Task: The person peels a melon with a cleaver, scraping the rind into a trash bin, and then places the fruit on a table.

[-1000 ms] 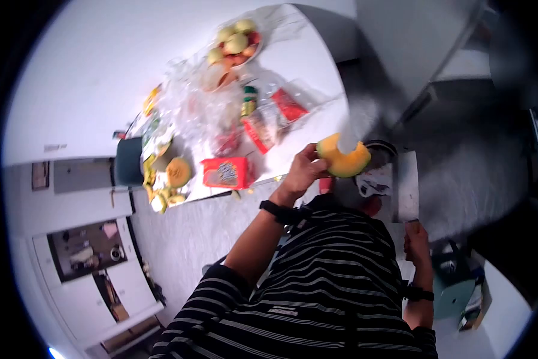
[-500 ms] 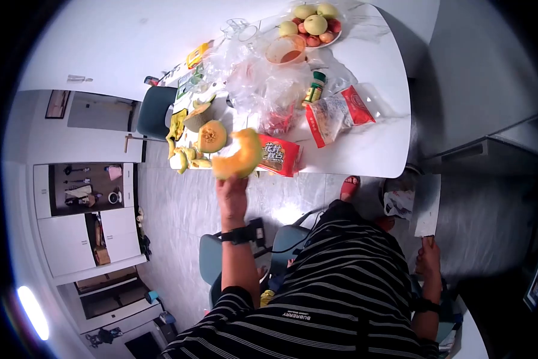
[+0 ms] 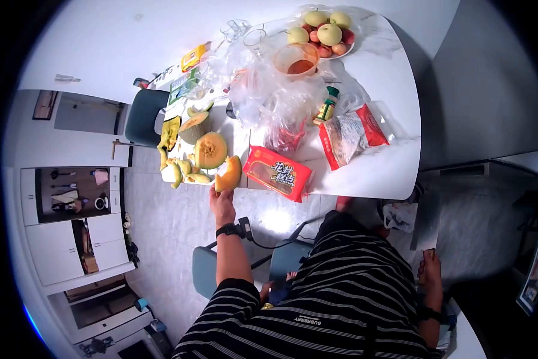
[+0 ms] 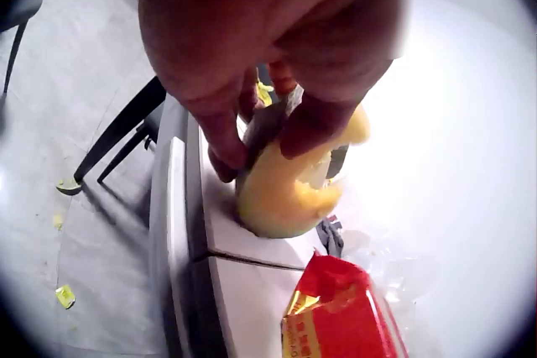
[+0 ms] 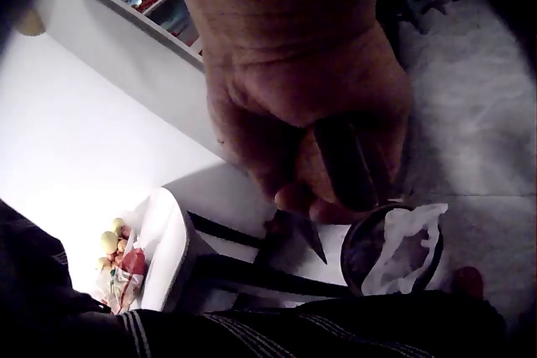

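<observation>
My left hand [image 3: 222, 209] pinches a curved slice of orange-fleshed melon [image 3: 229, 175] between thumb and fingers, right at the table's near edge. In the left wrist view the slice [image 4: 277, 194] stands with its hollow side facing right, close over the white tabletop. Just beyond it is a cut melon half [image 3: 211, 151] with seeds showing, and behind that another melon piece [image 3: 192, 130] with netted rind. Down at my right side, my right hand [image 3: 430, 270] grips a cleaver [image 3: 424, 224] by its handle, the broad blade pointing forward. The dark handle [image 5: 344, 161] fills the fist in the right wrist view.
Melon peels [image 3: 185, 170] lie left of the slice, a red snack package [image 3: 279, 173] right of it. Plastic bags [image 3: 275, 99], a bowl [image 3: 296, 60], a green-capped jar [image 3: 327, 106] and a fruit plate [image 3: 341, 55] stand farther back. A lined bin [image 3: 400, 215] is below the blade.
My left hand has carried the melon slice leftward from near the bin to the table's edge beside the melon half. My right hand still holds the cleaver low at the right.
</observation>
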Motion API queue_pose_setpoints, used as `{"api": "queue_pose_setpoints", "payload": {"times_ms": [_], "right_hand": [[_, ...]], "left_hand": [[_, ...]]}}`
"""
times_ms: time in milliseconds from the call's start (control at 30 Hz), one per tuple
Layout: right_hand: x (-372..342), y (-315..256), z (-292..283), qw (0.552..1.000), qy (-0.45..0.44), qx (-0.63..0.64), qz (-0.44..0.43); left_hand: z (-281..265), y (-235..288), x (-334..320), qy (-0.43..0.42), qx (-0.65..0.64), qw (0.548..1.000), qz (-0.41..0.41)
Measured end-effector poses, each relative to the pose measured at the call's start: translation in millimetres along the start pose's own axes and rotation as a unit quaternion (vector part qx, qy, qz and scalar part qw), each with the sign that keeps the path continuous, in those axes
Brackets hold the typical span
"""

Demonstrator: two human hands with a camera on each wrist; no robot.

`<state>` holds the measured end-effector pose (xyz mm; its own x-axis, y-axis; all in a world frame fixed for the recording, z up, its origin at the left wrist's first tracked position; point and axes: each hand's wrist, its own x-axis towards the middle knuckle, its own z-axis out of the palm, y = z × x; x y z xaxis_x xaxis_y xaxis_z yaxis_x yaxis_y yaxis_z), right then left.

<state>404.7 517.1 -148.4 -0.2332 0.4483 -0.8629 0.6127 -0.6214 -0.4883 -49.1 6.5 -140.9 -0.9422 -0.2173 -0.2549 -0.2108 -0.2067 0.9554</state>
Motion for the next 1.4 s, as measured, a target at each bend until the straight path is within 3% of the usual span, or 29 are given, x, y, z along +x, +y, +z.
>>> {"api": "queue_pose_setpoints", "payload": {"times_ms": [267,433,500,633,767,867,900,967,1167,1400], "right_hand": [[12.3,16.5,5.5,1.0,0.022,-0.012,0.01],[12.7,27.1,9.6,1.0,0.016,0.003,-0.004],[10.2,29.7,12.0,0.999,0.028,0.017,0.01],[-5.7,21.6,21.6,0.997,0.056,0.019,0.048],[-9.1,18.5,25.9,0.996,0.061,0.03,0.049],[-14.1,16.2,25.4,0.997,0.054,0.02,0.047],[-17.2,12.7,27.1,0.997,0.053,0.022,0.048],[-23.4,5.5,31.3,0.997,0.056,0.025,0.051],[-26.3,9.5,30.6,0.997,0.051,0.022,0.049],[-28.6,0.7,39.6,0.995,0.067,0.018,0.075]], "left_hand": [[-9.6,-18.5,47.0,0.013,0.086,0.996,0.005],[3.5,26.1,27.7,-0.028,0.109,0.991,-0.079],[-18.1,28.5,37.3,-0.02,0.071,0.993,-0.095],[-35.3,52.8,58.6,0.08,0.17,0.982,-0.035],[-46.5,54.2,111.7,0.014,0.336,0.942,0.018],[-16.6,80.7,113.1,-0.057,0.344,0.933,-0.086],[-4.7,87.1,110.1,-0.069,0.288,0.946,-0.134],[-15.3,76.6,123.3,-0.1,0.259,0.947,-0.164],[-30.4,63.3,137.2,-0.124,0.211,0.955,-0.167],[-4.8,80.8,124.9,-0.103,0.34,0.918,-0.179]]}}
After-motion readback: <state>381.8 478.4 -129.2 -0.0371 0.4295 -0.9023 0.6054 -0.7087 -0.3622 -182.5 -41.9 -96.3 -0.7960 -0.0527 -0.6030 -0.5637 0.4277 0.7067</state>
